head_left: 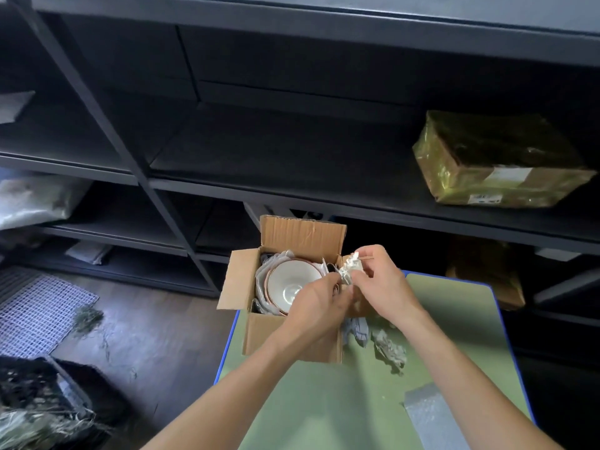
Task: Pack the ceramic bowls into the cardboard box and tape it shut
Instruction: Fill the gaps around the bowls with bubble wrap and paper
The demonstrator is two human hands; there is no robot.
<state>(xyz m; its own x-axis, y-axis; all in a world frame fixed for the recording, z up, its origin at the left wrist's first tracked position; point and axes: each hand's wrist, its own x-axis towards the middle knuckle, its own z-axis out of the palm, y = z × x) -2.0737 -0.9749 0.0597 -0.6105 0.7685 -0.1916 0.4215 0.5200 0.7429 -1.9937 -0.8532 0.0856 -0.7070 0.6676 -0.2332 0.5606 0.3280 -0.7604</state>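
Right hand [381, 280], left hand [319, 302] both pinching crumpled paper wad [350, 265] above box's right edge. White ceramic bowl [293, 282], copper-brown rim, upright inside open cardboard box [292, 339], paper around it. Box on green table [324, 401]; loose crumpled paper [389, 350] just beside.

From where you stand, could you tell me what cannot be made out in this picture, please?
- Head view: how many bowls sit in the cardboard box; the left hand and wrapping cover all but the top bowl.
- Head view: print on the parcel label; too small, blurred.
- Head view: the grey padded sheet; cut off by the bottom edge.
- Head view: the brown package on the lower shelf; too dark.
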